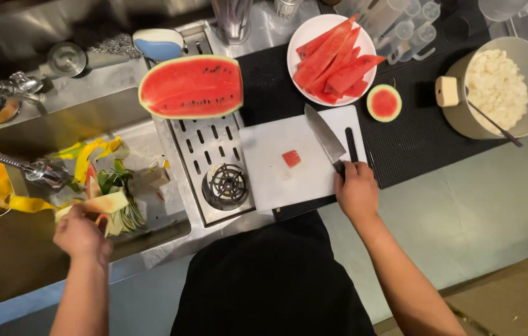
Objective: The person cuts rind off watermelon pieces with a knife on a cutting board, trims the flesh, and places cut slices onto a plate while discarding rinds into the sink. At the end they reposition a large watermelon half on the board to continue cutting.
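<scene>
My right hand (356,190) grips the handle of a large kitchen knife (323,135), whose blade lies flat on the white cutting board (276,171). A small red cube of watermelon (291,158) sits on the board left of the blade. My left hand (79,233) reaches over the steel sink (9,267) and holds a strip of watermelon rind (103,203) above a heap of peels (111,183). Half a watermelon (192,86) rests cut side up on the perforated drainer. Peeled red wedges (334,61) fill a white plate (301,37).
A round watermelon end cap (384,102) lies on the black mat (413,137). A pot of white chunks (499,87) with a utensil stands at right. A spray tap (27,168) hangs over the sink. Clear containers (401,25) and a metal cup (231,22) stand at the back.
</scene>
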